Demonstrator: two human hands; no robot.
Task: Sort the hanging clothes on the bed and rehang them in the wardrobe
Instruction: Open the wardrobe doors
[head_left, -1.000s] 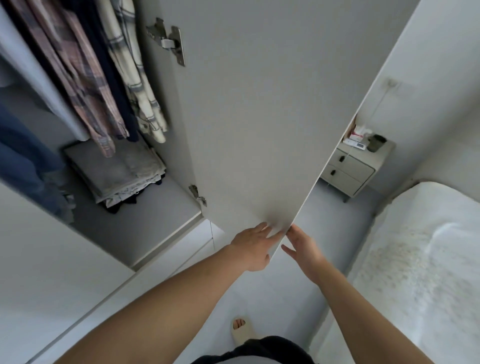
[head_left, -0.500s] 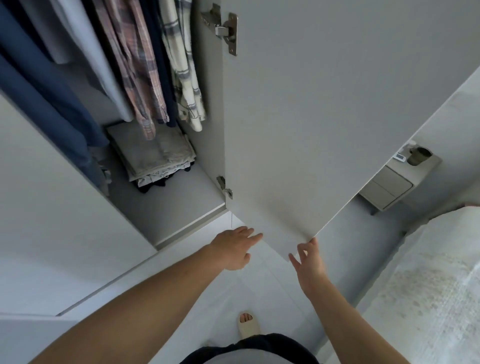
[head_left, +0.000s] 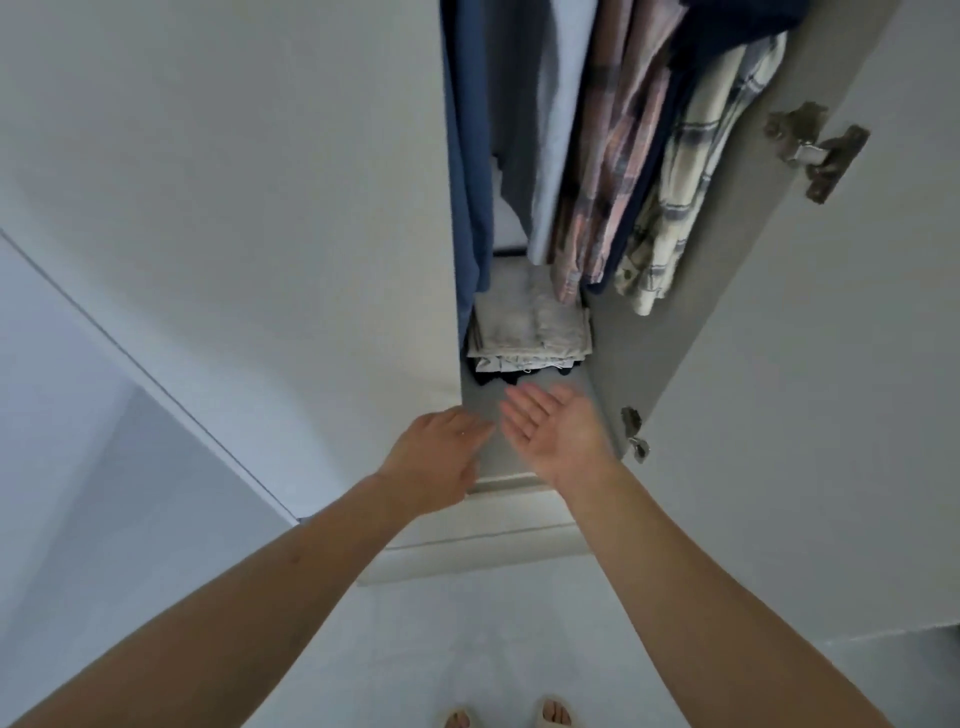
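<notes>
Wardrobe (head_left: 524, 426) (open) beyond both empty hands.

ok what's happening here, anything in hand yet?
Nothing in hand. A person stands facing the open wardrobe, both arms stretched toward its floor. The left hand is palm down near the left door's edge; the right hand is palm up with fingers straight, just short of the folded stack. Plaid shirts and a blue garment hang above. The right door is swung open.
</notes>
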